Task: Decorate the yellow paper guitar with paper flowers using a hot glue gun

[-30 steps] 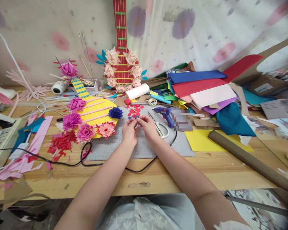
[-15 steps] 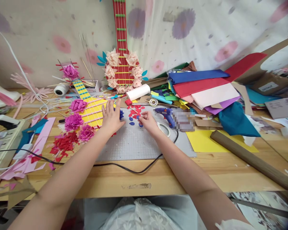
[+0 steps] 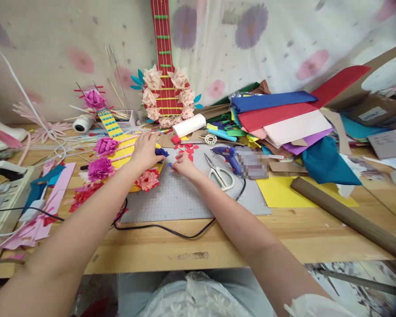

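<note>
My left hand (image 3: 145,150) rests over the body of a yellow paper guitar (image 3: 127,152) with its fingers stretched out, beside a dark blue paper flower (image 3: 161,152). A coral paper flower (image 3: 148,179) sits just below that on the guitar's edge. Close to the blue flower, my right hand (image 3: 184,166) pinches a small blue paper petal (image 3: 170,164) between thumb and finger. Red paper petals (image 3: 189,150) lie behind the right hand on the grey cutting mat (image 3: 171,202). Magenta paper flowers (image 3: 100,168) line the guitar's left side.
White-handled scissors (image 3: 221,176) and a blue glue gun (image 3: 227,154) lie right of my hands. Its black cord (image 3: 171,228) crosses the front. A red paper guitar (image 3: 166,92) leans at the back. Folded coloured sheets (image 3: 284,114) pile up at right, near a brown roll (image 3: 343,215).
My right hand has moved left from the loose petals toward the blue flower, carrying a blue petal. The left hand has shifted slightly left, its fingers less spread. The scissors now show fully.
</note>
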The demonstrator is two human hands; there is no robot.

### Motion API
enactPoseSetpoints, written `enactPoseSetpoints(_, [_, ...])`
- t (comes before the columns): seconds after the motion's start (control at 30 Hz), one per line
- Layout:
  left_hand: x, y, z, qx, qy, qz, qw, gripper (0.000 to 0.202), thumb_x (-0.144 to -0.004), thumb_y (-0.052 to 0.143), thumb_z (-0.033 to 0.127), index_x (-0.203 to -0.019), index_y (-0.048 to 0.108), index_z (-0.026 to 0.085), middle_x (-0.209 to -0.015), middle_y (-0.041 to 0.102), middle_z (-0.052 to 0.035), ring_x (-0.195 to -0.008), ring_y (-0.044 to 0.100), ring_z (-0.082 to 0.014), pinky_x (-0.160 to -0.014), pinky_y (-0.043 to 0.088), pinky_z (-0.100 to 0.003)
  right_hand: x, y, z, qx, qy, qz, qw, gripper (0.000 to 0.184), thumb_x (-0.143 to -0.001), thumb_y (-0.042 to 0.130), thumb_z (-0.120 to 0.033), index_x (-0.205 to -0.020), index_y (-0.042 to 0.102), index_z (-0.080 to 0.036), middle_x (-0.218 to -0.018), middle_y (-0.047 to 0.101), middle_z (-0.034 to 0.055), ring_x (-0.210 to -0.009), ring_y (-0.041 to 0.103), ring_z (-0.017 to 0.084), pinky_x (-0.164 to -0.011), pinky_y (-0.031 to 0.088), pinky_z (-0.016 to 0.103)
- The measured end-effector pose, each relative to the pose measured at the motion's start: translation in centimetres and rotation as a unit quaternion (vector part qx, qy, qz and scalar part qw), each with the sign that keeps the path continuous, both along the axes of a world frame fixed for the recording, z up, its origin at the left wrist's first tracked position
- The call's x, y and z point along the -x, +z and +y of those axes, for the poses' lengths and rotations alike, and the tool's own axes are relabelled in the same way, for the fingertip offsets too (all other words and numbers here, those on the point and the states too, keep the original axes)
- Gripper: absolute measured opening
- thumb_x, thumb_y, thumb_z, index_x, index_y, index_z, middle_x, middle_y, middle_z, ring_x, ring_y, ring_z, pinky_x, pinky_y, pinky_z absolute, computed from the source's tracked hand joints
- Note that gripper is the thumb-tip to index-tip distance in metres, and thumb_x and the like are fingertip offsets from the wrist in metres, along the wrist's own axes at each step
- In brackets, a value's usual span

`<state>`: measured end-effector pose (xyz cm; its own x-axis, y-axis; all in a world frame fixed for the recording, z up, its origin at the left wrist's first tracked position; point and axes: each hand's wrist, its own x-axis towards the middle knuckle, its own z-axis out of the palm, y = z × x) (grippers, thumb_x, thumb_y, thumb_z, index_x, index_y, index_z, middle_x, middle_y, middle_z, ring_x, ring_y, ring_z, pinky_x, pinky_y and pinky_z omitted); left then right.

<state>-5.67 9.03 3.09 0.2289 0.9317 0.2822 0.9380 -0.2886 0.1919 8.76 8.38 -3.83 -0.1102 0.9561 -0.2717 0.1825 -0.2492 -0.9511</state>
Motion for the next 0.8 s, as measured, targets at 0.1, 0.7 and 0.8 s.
enactPoseSetpoints(0.1, [0.2,0.2,0.1,0.012,0.005,0.007,1.000,0.080,-0.064,0.074,0.031,-0.133,0.038,0.019,-0.132,0.048,-0.0137,-0.125,0.040,-0.0315,-0.105,0.030,-0.044,0.7,0.3,0.6,0.005,-0.001,-0.016,1.000,0.033,-0.073,0.057,-0.005,-0.089,0.033,-0.022,-0.050,0.052,-0.0091,-0.045,0.051,0.009,-0.044,0.036,0.018])
enactPoseSetpoints(0.7, [0.5,0.0,0.5,0.005,-0.010,0.021,1.000,0.075,-0.064,0.073,0.030,-0.130,0.040,0.018,-0.127,0.050,-0.0135,-0.122,0.042,-0.0312,-0.102,0.032,-0.044,1.6,1.7,1.2,0.022,0.019,-0.008,1.000,0.034,-0.071,0.056,-0.003,-0.090,0.034,-0.021,-0.048,0.051,-0.0087,-0.042,0.048,0.009,-0.043,0.035,0.018])
enactPoseSetpoints(0.8, [0.6,0.0,0.5,0.004,-0.011,0.023,1.000,0.075,-0.064,0.073,0.031,-0.131,0.040,0.018,-0.126,0.050,-0.0132,-0.122,0.042,-0.0310,-0.102,0.032,-0.043,1.6,1.5,1.2,0.019,0.023,-0.002,1.000,0.033,-0.071,0.054,-0.003,-0.089,0.033,-0.022,-0.049,0.051,-0.0092,-0.043,0.048,0.009,-0.044,0.036,0.018])
